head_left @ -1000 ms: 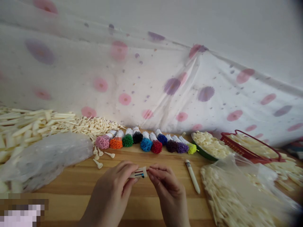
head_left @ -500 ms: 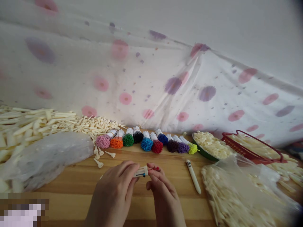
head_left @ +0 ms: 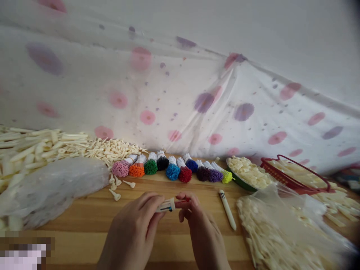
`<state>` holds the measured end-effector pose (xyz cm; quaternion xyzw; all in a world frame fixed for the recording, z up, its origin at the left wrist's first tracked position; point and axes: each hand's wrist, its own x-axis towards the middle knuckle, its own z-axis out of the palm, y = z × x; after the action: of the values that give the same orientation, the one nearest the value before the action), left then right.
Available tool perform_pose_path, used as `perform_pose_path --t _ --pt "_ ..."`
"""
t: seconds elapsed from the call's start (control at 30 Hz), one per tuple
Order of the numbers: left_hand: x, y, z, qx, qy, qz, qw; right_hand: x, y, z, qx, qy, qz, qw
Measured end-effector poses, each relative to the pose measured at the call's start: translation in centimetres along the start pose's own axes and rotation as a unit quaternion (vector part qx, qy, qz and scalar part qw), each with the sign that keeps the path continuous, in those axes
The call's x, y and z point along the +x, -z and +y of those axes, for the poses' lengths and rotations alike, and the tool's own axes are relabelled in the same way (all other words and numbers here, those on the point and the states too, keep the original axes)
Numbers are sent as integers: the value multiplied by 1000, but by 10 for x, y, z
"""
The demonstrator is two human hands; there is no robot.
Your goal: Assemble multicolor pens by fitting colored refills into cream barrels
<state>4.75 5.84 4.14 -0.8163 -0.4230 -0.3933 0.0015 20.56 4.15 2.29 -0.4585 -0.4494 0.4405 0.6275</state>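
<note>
My left hand (head_left: 137,221) is closed around a short white pen barrel part (head_left: 165,206), with coloured slider tips showing in its slots. Its open end points right. A red pen refill (head_left: 182,201) sticks out of that end. Against the refill, the bent fingers of my right hand (head_left: 204,227) are closed on its red end; the exact finger contact is partly hidden. Beyond my hands lies a row of bundled refills with coloured ends, among them a light blue bundle (head_left: 172,171) and a red bundle (head_left: 185,174). A whole white multicolour pen (head_left: 227,210) rests right of my right hand.
Cream plastic parts (head_left: 98,148) are heaped at the back left behind a clear plastic bag (head_left: 62,187). A few loose cone-shaped pieces (head_left: 115,194) lie nearby. On the right stand a green-rimmed bowl (head_left: 244,184), a red basket (head_left: 271,170) and a filled bag (head_left: 270,228).
My right hand has shifted slightly right, and its lower fingers have moved away from the barrel part. The left hand stays around the barrel. The whole view has drifted a little.
</note>
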Motion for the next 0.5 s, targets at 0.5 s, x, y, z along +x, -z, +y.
perform_pose_path --t 0.5 --pt "-1 3 0 -20 13 -17 1000 5 2 -16 -27 24 -77 996"
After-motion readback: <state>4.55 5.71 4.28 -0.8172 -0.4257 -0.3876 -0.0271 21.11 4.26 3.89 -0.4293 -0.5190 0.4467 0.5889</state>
